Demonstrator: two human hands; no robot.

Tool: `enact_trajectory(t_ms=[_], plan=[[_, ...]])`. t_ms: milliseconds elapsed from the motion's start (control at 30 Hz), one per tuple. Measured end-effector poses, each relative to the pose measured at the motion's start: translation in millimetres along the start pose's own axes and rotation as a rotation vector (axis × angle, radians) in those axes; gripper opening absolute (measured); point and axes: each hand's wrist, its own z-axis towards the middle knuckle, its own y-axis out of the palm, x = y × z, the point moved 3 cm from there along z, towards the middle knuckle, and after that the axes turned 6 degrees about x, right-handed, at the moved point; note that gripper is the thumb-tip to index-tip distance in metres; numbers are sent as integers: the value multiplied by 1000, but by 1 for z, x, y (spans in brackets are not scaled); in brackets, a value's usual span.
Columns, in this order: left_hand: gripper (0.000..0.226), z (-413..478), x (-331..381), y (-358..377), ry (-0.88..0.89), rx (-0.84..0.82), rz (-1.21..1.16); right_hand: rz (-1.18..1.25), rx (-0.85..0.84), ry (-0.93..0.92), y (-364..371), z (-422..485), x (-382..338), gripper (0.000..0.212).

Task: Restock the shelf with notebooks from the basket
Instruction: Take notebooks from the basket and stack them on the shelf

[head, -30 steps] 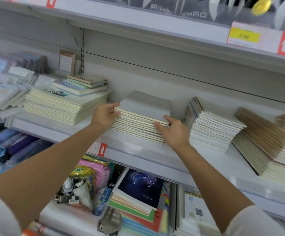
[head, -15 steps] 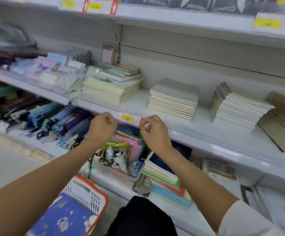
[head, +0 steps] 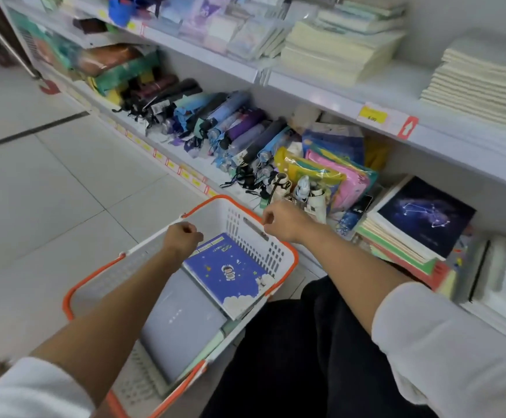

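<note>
Astronaut notebook (head: pixel 230 276) in white basket (head: pixel 259 236)

This is a shop, a stationery and general-goods aisle. White shelving (head: pixel 321 92) runs in long tiers, and its front edge carries a yellow price label (head: pixel 372 116) beside a red arrow tag (head: pixel 407 126); a row of smaller labels (head: pixel 170 164) lines the lower tier's edge. Goods lie in multiples: stacks of cream notebooks (head: pixel 336 52), folded umbrellas (head: pixel 230 131) packed side by side, coloured plastic pouches (head: pixel 336 173) and a pile of constellation-cover notebooks (head: pixel 423 215). A white shopping basket (head: pixel 276 254) with an orange rim stands on the pale tiled floor (head: pixel 49 191).
</note>
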Motion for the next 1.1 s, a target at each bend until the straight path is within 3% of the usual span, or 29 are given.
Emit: enact_trajectory(t_ms=[267, 433, 600, 700, 867, 1100], plan=[[32, 10, -134, -2, -308, -84, -1, -145, -311, 16, 96, 24, -9, 34], [5, 5, -203, -20, -579, -22, -15, -92, -438, 65, 166, 22, -4, 39], [10, -2, -244, -32, -642, -30, 119, 49, -538, 151, 215, 17, 3, 52], [39, -4, -258, -33, -651, -90, 155, 65, -548, 179, 234, 19, 7, 55], [44, -12, -279, -28, -636, -69, 156, 28, -547, 213, 254, 29, 14, 53], [30, -9, -292, -23, -791, 53, 33, -15, -565, 212, 270, 38, 23, 90]])
